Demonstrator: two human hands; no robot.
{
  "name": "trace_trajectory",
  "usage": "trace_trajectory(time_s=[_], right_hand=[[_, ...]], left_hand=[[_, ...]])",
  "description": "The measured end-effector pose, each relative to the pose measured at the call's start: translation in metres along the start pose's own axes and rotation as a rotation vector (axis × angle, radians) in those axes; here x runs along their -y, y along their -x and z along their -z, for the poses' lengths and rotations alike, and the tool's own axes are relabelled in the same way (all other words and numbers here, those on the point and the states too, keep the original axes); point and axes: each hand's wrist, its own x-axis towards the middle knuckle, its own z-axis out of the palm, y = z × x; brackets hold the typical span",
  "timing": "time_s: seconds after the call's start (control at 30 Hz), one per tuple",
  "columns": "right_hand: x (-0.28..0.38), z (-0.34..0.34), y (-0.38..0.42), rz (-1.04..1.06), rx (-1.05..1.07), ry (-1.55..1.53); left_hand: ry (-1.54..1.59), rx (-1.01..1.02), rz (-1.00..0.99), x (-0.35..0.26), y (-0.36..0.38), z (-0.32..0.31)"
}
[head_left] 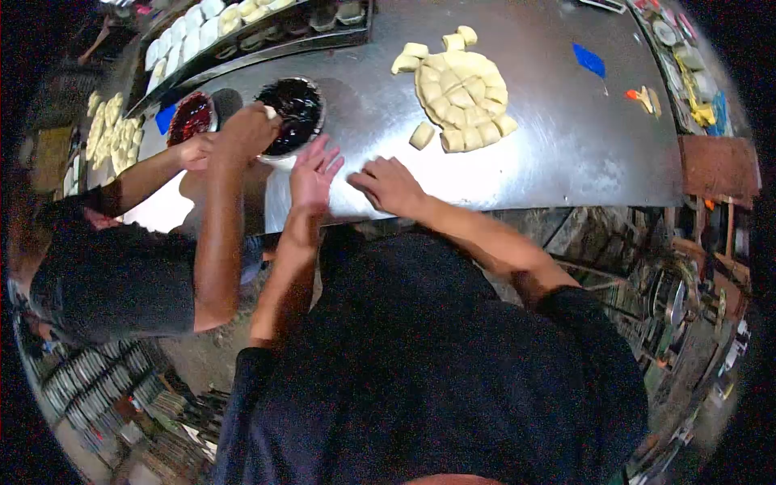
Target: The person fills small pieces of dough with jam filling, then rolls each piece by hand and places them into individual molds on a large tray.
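Stainless steel worktop (566, 153), scuffed and dusted pale in patches, fills the upper middle of the head view; it is lit from above and reflects a bright patch near its front edge. Beyond it runs a rack of trays (242, 32) carrying pale dough pieces in rows. Beneath and to the sides the room is dim, with stacked metal tins at lower left and cluttered shelving at right.

Head view, work in hand. A round slab of dough (462, 87) lies on the worktop, already scored into squares; several cut pieces (421, 134) sit detached around its rim, while most of the slab remains together. Judged from this, cutting is done and only a small share of pieces has been taken off and filled.

The left hand (314, 170) is raised just above the worktop edge, palm open, fingers spread, holding nothing visible. The right hand (390, 184) lies flat on the steel, fingers loosely extended, also without a grip; the nearest cut piece is well apart from it.

A co-worker's hand (246, 129) reaches over a bowl of dark filling (295, 109), pinching a small pale piece. A second bowl of red filling (191, 117) stands just beside it.

A blue scraper (588, 60) rests at the far right.
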Motion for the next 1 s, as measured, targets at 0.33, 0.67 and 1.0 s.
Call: trace_trajectory(time_s=[0.33, 0.67, 1.0], right_hand=[[-0.029, -0.049, 0.009, -0.211, -0.118, -0.309], [-0.019, -0.017, -0.009, 0.109, 0.139, 0.133], [-0.033, -0.003, -0.02, -0.083, 0.001, -0.273]], left_hand=[[-1.648, 0.242, -0.766, 0.033, -0.003, -0.139], [-1.373, 0.49, -0.316, 0.063, -0.016, -0.17], [-0.971, 0.125, -0.588, -0.021, 0.008, -0.099]])
